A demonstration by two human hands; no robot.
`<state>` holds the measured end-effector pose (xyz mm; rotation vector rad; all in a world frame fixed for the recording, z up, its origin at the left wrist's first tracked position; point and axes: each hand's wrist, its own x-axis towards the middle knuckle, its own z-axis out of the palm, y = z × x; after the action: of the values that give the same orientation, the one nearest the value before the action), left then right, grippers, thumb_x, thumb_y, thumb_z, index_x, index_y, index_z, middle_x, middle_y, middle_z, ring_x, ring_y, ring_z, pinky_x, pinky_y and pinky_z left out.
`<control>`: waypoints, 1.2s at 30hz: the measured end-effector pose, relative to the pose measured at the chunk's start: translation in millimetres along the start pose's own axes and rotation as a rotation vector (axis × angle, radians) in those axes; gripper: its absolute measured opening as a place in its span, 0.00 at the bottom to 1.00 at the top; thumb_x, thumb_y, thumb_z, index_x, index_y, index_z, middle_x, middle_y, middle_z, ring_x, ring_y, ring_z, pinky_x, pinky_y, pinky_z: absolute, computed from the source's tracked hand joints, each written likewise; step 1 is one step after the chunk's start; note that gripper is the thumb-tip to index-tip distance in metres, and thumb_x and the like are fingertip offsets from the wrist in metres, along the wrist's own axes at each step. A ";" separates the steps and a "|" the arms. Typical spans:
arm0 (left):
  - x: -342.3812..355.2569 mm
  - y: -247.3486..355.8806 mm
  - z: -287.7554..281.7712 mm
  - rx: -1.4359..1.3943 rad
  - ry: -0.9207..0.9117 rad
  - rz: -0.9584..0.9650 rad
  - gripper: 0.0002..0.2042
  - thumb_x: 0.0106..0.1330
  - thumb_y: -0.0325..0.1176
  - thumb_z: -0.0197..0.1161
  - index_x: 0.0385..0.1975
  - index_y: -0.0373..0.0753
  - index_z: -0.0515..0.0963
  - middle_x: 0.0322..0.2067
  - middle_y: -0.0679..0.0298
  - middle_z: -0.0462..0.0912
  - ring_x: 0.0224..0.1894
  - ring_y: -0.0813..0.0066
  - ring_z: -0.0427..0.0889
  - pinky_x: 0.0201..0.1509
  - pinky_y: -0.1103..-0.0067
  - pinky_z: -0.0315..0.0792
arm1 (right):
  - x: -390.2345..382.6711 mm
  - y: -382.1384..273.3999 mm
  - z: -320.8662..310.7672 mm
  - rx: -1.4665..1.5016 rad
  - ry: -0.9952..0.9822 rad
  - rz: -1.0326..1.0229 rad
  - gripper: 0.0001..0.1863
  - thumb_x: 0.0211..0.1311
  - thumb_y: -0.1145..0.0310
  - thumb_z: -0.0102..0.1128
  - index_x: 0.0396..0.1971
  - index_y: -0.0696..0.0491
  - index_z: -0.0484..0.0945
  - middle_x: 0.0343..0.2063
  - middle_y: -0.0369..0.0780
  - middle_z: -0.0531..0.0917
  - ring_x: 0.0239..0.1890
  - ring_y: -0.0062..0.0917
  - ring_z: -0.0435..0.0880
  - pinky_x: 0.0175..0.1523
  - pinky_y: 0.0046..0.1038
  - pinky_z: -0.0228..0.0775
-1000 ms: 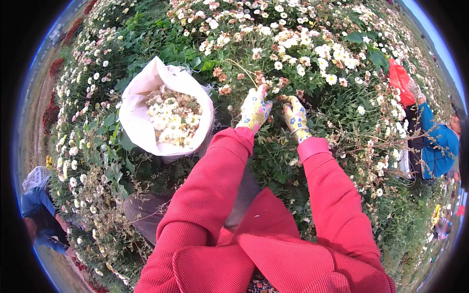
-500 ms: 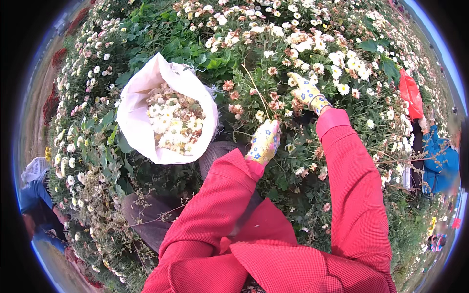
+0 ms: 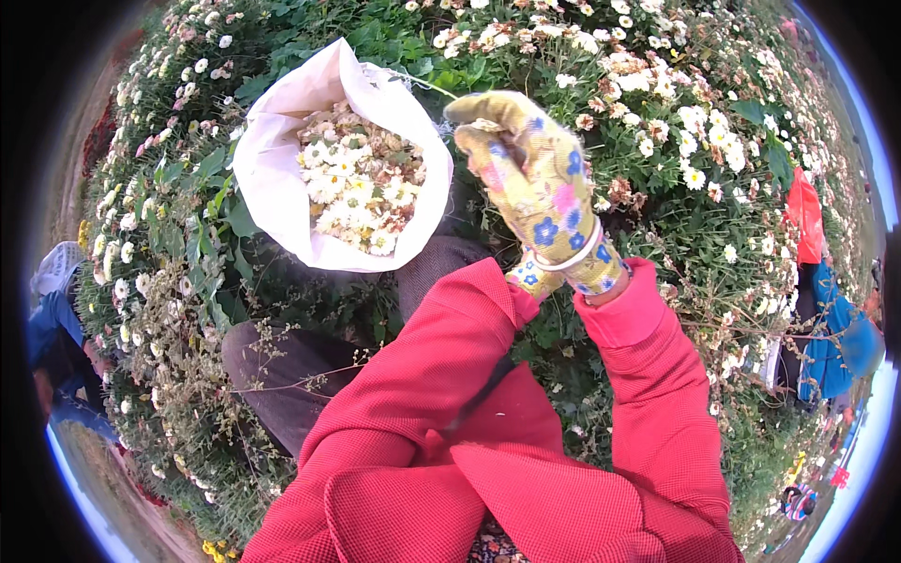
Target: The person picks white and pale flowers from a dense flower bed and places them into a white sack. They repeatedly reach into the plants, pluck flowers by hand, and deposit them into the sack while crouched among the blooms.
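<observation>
My right hand (image 3: pixel 540 178), in a yellow glove with blue and pink flower prints, is raised just right of a white cloth sack (image 3: pixel 267 202). Its fingers are curled toward the thumb, and a small pale bit shows between them; I cannot make out what it is. A thin pale stem or thread (image 3: pixel 422 84) runs from the sack's rim toward the fingertips. Behind the right wrist is my left hand (image 3: pixel 533 280) in a matching glove, its fingers hidden. Picked white and browned flower heads (image 3: pixel 361 183) fill the sack's mouth.
White-flowering bushes (image 3: pixel 694 141) surround me, many blooms browned. My bent knee (image 3: pixel 272 361) lies below the sack. A dry twig (image 3: pixel 310 380) crosses it. At the far right is a person in blue (image 3: pixel 826 328) beside a red bag (image 3: pixel 804 218); another person (image 3: pixel 61 328) is at far left.
My right hand has come from the flowers at upper right, in toward the sack and closer to view. It now covers much of my left hand. The sack appears higher and further right.
</observation>
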<state>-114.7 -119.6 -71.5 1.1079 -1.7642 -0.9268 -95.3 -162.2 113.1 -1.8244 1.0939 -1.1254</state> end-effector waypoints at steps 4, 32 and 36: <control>-1.6 0.2 11.5 0.132 -0.163 -0.061 0.09 0.64 0.38 0.51 0.35 0.42 0.76 0.35 0.55 0.80 0.39 0.55 0.79 0.40 0.68 0.74 | 27.9 23.0 53.1 -0.022 -0.267 -0.250 0.19 0.62 0.65 0.56 0.52 0.54 0.75 0.43 0.43 0.83 0.40 0.31 0.84 0.44 0.29 0.75; -20.3 -3.1 51.4 0.211 -0.420 -0.147 0.10 0.61 0.38 0.55 0.33 0.40 0.78 0.32 0.55 0.81 0.36 0.54 0.81 0.37 0.67 0.75 | 15.5 188.3 5.0 -0.578 -0.434 0.131 0.10 0.57 0.70 0.54 0.34 0.55 0.82 0.32 0.46 0.84 0.36 0.39 0.84 0.43 0.34 0.75; -17.0 1.0 49.8 0.211 -0.411 -0.127 0.10 0.60 0.38 0.55 0.33 0.40 0.78 0.32 0.55 0.81 0.36 0.54 0.82 0.37 0.67 0.75 | 49.6 72.1 31.0 -0.062 0.010 -0.146 0.14 0.65 0.63 0.53 0.42 0.55 0.80 0.28 0.37 0.82 0.29 0.16 0.78 0.37 0.20 0.72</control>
<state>-156.0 -95.9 -93.9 1.2382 -2.1851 -1.1268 -74.5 -230.7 54.1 -1.9759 1.0244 -1.1971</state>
